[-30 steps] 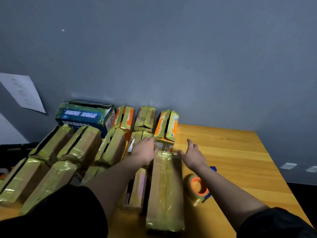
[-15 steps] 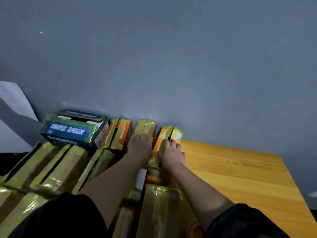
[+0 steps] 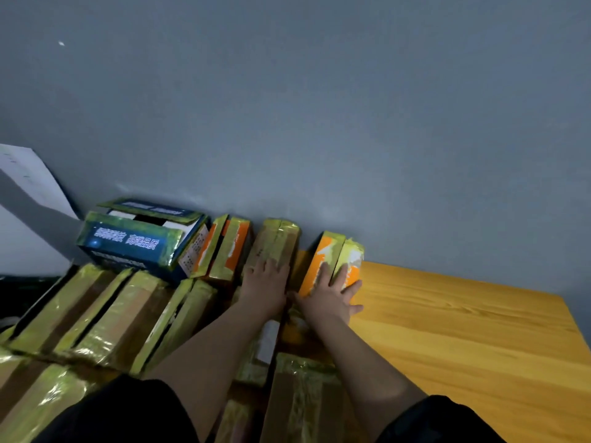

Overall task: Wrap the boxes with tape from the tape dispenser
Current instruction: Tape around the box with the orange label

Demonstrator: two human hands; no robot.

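I am sorting among the boxes at the wall, it seems, choosing one to tape next. My right hand (image 3: 329, 295) lies flat, fingers spread, on the orange box (image 3: 323, 260) right of centre; my left hand (image 3: 265, 282) rests open on the brown box (image 3: 275, 244) beside it. Both boxes look glossy with yellowish tape already. Next I must grip one and find the dispenser, which is out of view.

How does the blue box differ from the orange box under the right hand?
The blue box is larger, lies at the far left of the back row with its top flap open, and no hand touches it. The orange box is slimmer, closed, at the right end of the row, with the right hand resting on it, fingers spread. Both carry yellowish tape and sit by the grey wall.
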